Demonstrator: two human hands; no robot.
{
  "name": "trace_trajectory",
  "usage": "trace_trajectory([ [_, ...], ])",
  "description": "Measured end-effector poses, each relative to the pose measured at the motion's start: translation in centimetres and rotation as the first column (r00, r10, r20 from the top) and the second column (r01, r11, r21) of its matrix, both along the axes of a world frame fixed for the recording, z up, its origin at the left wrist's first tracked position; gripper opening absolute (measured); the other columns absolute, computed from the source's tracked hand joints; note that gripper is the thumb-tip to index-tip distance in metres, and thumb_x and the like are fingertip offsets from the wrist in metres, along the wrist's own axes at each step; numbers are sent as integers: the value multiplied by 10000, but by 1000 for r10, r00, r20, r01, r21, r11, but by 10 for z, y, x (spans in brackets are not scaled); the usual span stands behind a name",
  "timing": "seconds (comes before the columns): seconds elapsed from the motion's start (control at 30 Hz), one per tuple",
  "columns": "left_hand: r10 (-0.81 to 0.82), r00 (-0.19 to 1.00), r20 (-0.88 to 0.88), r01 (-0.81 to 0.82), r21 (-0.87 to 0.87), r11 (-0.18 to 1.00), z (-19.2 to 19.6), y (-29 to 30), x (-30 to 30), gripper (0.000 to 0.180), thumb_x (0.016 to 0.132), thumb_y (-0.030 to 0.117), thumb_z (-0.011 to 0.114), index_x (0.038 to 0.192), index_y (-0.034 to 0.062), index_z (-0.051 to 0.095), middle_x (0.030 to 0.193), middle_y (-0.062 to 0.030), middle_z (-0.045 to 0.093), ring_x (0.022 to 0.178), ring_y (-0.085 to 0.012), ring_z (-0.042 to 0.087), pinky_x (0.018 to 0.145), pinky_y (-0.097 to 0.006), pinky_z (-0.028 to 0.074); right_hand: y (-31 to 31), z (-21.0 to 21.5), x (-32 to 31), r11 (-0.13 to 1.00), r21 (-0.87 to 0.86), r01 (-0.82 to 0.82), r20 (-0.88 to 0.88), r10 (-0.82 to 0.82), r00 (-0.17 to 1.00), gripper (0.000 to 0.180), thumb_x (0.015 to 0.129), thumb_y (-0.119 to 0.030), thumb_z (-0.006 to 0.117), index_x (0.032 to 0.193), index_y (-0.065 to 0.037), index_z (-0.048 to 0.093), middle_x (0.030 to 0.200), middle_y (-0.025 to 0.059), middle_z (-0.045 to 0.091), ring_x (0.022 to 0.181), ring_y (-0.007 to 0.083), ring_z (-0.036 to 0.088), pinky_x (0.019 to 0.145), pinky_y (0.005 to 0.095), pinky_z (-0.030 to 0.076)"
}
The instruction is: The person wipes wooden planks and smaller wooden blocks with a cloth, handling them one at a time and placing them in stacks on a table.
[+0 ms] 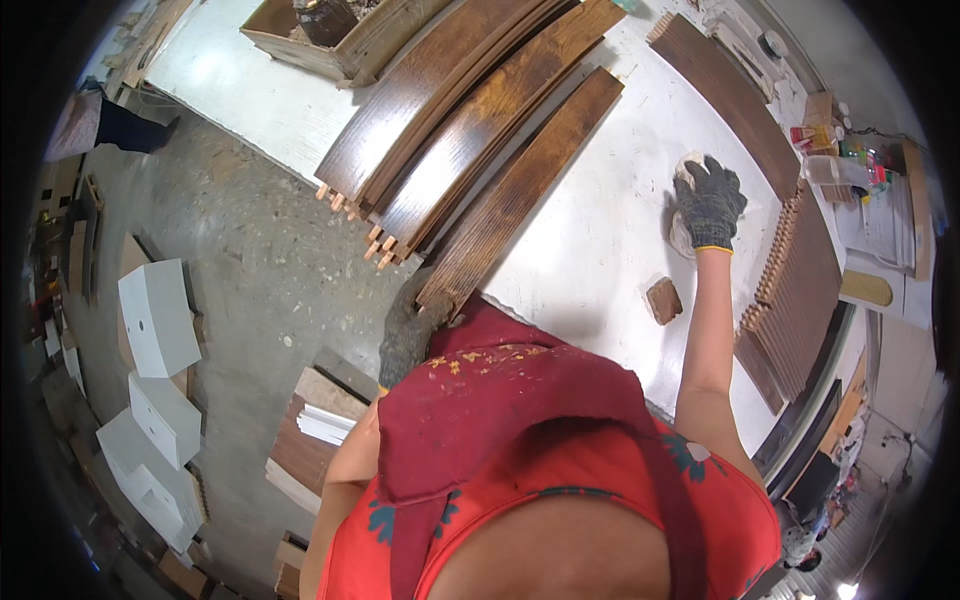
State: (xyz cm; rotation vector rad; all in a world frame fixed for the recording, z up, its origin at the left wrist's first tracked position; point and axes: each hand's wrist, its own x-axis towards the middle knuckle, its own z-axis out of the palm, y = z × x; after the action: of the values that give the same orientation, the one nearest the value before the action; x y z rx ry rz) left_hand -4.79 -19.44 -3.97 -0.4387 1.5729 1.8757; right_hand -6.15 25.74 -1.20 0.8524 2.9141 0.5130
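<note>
My left hand [405,325], in a dark grey knitted glove, is closed around the near end of a curved brown wooden slat [530,185]. The slat slants up and away over a white tabletop [590,240]. My right hand [710,205], gloved the same way with a yellow cuff, lies on a bunched white rag [681,236], its fingers spread. Part of the rag is hidden under the palm. Nearer to me lies a small brown block [663,300] with a pale edge. Beside the held slat are more glossy curved slats [470,130], with dowel pegs at their near ends.
Rows of stacked dark slats [800,290] line the table's right side, and another dark stack [725,105] lies farther back. An open box [345,60] with a dark container stands at the far left. White panels [160,320] stand on the concrete floor [250,240]. Another person's leg [135,125] shows far left.
</note>
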Motion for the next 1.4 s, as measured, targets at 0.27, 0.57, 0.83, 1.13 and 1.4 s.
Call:
trace_trajectory([
  [0.27, 320, 947, 20, -317, -80, 945, 2, -8, 34, 756, 879, 104, 652, 1488, -22, 222, 1430, -169, 374, 1251, -225, 438, 1041, -319, 371, 25, -73, -145, 796, -479, -370, -469, 124, 874, 566, 893, -526, 514, 1275, -115, 589, 1306, 142, 572, 1218, 348, 506, 1036, 434, 383],
  [0.57, 223, 963, 151, -236, 79, 968, 14, 10, 12, 510, 877, 147, 642, 1321, 43, 412, 1077, -43, 545, 794, -68, 483, 582, -205, 380, 10, -67, -169, 736, -620, -273, -350, 53, 935, 524, 880, -518, 517, 1163, -98, 652, 1110, 201, 656, 1074, 370, 593, 922, 425, 461],
  [0.83, 133, 981, 138, -133, -11, 991, 18, -11, 12, 842, 826, 129, 658, 1494, -19, 169, 1349, -168, 461, 1174, -212, 502, 941, -289, 445, 14, -60, -126, 511, -849, -135, -273, -205, 940, 414, 875, -389, 622, 1102, -49, 687, 864, 49, 680, 753, 135, 594, 684, 289, 470],
  [1.13, -104, 982, -156, 74, -190, 979, 61, -48, 15, 764, 881, 72, 622, 1516, 27, 201, 1490, -112, 375, 1287, -190, 418, 1026, -297, 385, 57, 17, -145, 496, -595, -632, -702, 62, 709, 333, 911, -265, 617, 1158, -48, 663, 1030, 36, 652, 825, 108, 576, 677, 265, 489],
  [1.4, 165, 938, -305, -160, 44, 986, 80, -1, -28, 519, 975, 40, 497, 1464, 3, 326, 1299, -152, 521, 1025, -178, 597, 835, -303, 534, 29, 16, -269, 453, -780, -431, -539, -136, 832, 412, 904, -344, 566, 1167, -38, 649, 1031, 140, 685, 797, 203, 648, 703, 325, 520],
])
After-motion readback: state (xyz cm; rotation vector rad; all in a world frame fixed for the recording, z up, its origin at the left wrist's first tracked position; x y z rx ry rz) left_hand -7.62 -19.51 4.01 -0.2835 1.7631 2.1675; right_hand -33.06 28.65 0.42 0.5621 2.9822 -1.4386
